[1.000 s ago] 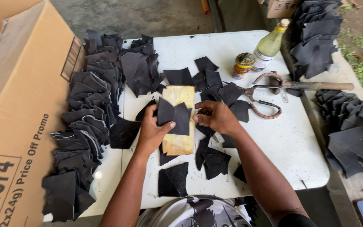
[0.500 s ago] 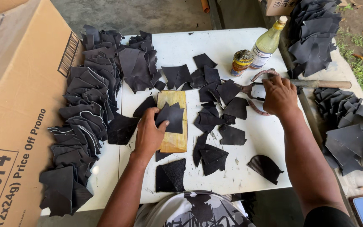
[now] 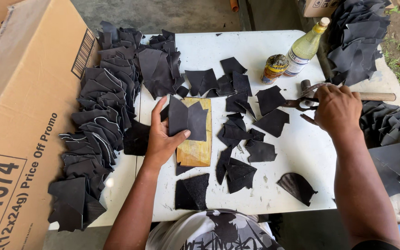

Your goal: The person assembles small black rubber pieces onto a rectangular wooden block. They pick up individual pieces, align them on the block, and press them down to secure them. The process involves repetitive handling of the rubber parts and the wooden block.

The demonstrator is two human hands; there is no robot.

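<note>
My left hand [image 3: 163, 139] lies flat, fingers spread, pinning a black leather piece [image 3: 188, 119], matte with a notched top edge, onto the yellowish wooden block [image 3: 197, 150] under my palm. Farther off to the right, my right hand [image 3: 336, 109] is closed around the handles of metal scissors [image 3: 304, 99]. Beyond that hand stand a small jar [image 3: 274, 68] and a bottle [image 3: 305, 46].

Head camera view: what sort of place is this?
Probably a small open-air leather-cutting workshop. A white table is strewn with black cut pieces, stacks of them lie along its edge, and the right hand rests on scissors; grass shows nearby.
</note>
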